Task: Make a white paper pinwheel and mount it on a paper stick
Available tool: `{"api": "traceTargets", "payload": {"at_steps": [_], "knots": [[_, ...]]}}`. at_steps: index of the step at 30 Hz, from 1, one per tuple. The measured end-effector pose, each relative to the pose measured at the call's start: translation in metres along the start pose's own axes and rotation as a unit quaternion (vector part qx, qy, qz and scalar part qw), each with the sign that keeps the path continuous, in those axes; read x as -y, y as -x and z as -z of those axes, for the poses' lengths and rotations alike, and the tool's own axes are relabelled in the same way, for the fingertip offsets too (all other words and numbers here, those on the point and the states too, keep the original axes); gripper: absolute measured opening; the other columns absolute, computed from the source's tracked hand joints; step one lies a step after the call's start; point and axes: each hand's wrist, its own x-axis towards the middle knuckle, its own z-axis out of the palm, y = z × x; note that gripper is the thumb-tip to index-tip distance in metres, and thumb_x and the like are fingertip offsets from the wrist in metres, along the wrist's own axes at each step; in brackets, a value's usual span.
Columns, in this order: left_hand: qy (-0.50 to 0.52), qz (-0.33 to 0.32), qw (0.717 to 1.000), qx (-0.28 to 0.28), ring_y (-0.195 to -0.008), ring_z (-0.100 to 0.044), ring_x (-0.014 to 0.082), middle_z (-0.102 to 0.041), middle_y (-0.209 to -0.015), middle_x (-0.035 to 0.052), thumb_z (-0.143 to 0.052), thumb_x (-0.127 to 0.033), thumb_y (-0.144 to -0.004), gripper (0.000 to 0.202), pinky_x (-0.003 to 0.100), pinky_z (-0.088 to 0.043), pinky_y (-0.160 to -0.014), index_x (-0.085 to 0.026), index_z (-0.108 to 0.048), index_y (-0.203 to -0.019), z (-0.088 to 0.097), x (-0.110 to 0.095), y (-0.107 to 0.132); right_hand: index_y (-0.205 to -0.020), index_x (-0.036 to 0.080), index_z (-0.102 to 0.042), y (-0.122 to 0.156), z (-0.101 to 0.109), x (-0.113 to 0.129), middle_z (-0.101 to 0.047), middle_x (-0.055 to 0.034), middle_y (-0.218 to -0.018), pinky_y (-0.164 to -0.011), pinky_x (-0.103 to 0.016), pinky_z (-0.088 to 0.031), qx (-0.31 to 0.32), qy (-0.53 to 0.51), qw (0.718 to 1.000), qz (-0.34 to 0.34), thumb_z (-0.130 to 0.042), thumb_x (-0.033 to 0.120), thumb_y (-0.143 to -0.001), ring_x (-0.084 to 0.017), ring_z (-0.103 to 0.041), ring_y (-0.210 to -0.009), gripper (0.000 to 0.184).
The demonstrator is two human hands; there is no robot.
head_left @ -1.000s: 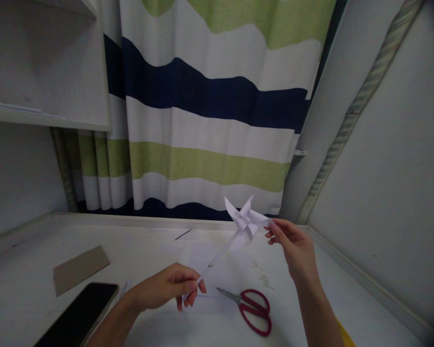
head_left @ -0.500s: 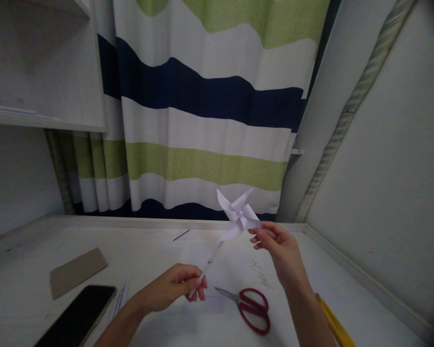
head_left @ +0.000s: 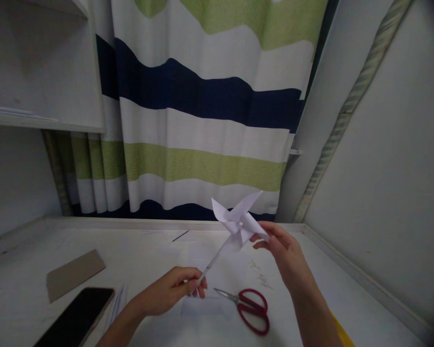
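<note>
A white paper pinwheel (head_left: 235, 224) with folded, curved blades is held up over the desk, in front of the curtain. Its thin white stick (head_left: 215, 259) slants down to my left hand (head_left: 169, 290), whose thumb and fingers are closed round the lower end. My right hand (head_left: 287, 253) has a blade's tip at the lower right between its thumb and fingers; the blade partly covers those fingers. Red-handled scissors (head_left: 255, 308) lie on the desk between my two forearms, blades pointing left.
A black phone (head_left: 75, 318), white paper strips (head_left: 116, 306) and a brown cardboard piece (head_left: 74, 274) lie at left. Towards the back rests a thin black stick (head_left: 180, 236). Something yellow (head_left: 342, 332) shows beside my right forearm. A striped curtain (head_left: 202, 132) hangs behind the desk.
The pinwheel head has turned, its blades now at a different angle, and it sits slightly lower. My right hand has shifted a little right with the blade tip. The left hand has hardly moved.
</note>
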Motion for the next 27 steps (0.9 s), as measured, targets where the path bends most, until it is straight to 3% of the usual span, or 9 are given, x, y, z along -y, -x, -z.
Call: {"api": "traceTargets", "payload": {"at_steps": [2, 4, 10, 22, 27], "knots": [[-0.011, 0.007, 1.000, 0.014, -0.070, -0.052, 0.0130, -0.063, -0.076, 0.0023, -0.040, -0.029, -0.084, 0.024, 0.022, -0.039, -0.066, -0.015, -0.061, -0.083, -0.0010, -0.0015, 0.0003, -0.088, 0.022, -0.066, 0.0002, 0.0015, 0.0008, -0.068, -0.0073, -0.086, -0.067, -0.034, -0.046, -0.003, -0.008, 1.000, 0.004, -0.053, 0.059, -0.064, -0.024, -0.060, -0.080, 0.046], [-0.024, 0.016, 0.999, 0.024, -0.070, -0.052, 0.0129, -0.063, -0.075, 0.0021, -0.040, -0.028, -0.083, 0.025, 0.021, -0.039, -0.065, -0.015, -0.061, -0.082, -0.0022, -0.0030, 0.0006, -0.089, 0.022, -0.066, 0.0010, 0.0014, 0.0001, -0.067, -0.0085, -0.091, -0.072, -0.038, -0.045, -0.008, -0.016, 1.000, 0.001, -0.046, 0.064, -0.065, -0.027, -0.059, -0.086, 0.052], [-0.061, 0.023, 0.998, 0.020, -0.071, -0.053, 0.0136, -0.063, -0.076, 0.0026, -0.040, -0.028, -0.083, 0.025, 0.022, -0.039, -0.065, -0.015, -0.062, -0.080, -0.0031, -0.0048, 0.0009, -0.082, 0.023, -0.067, 0.0051, -0.0023, 0.0005, -0.068, -0.0052, -0.085, -0.074, -0.034, -0.045, -0.026, -0.012, 1.000, 0.004, -0.067, 0.036, -0.061, -0.024, -0.059, -0.083, 0.024], [-0.127, 0.018, 0.991, -0.039, -0.070, -0.052, 0.0134, -0.061, -0.075, 0.0008, -0.036, -0.031, -0.085, 0.029, 0.022, -0.038, -0.063, -0.016, -0.060, -0.077, 0.0001, -0.0030, 0.0001, -0.079, 0.023, -0.068, 0.0011, 0.0015, -0.0002, -0.067, -0.0020, -0.077, -0.068, -0.028, -0.045, -0.045, 0.013, 0.999, 0.013, -0.068, 0.026, -0.063, -0.019, -0.058, -0.077, 0.016], [-0.172, 0.008, 0.983, -0.069, -0.067, -0.051, 0.0132, -0.061, -0.075, 0.0004, -0.034, -0.030, -0.086, 0.030, 0.022, -0.035, -0.060, -0.017, -0.060, -0.079, -0.0002, -0.0034, -0.0004, -0.068, 0.021, -0.067, -0.0008, 0.0020, -0.0070, -0.065, 0.0001, -0.063, -0.055, -0.025, -0.045, -0.094, 0.000, 0.996, 0.008, -0.070, 0.029, -0.060, -0.016, -0.057, -0.060, 0.011]]}}
